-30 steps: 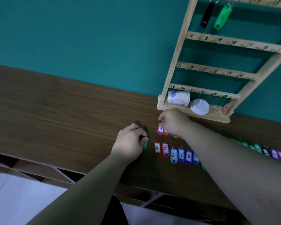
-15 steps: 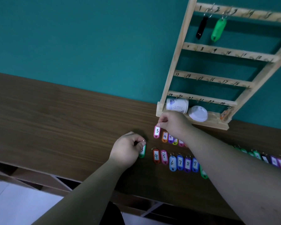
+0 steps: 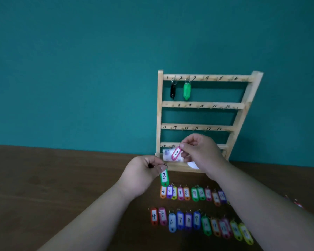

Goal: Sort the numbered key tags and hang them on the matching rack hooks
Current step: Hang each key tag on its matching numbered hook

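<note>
A wooden key rack (image 3: 203, 105) with numbered hook rails leans against the teal wall. A black tag (image 3: 173, 91) and a green tag (image 3: 186, 91) hang on its top rail. My left hand (image 3: 141, 175) pinches the ring of a green tag marked 3 (image 3: 164, 177), which dangles just above the table. My right hand (image 3: 200, 152) pinches a pink tag marked 3 (image 3: 176, 153) in front of the rack's lowest rail. Two rows of coloured numbered tags lie on the table, a far row (image 3: 190, 193) and a near row (image 3: 198, 222).
The brown wooden table (image 3: 53, 187) runs to the teal wall. On the rack's base shelf lie a white cup (image 3: 166, 154) on its side and a white lid (image 3: 193, 164), partly hidden by my right hand. More tags (image 3: 297, 203) lie at far right.
Both hands have lifted off the table, each carrying a tag marked 3. The view has tilted up, so the whole rack shows.
</note>
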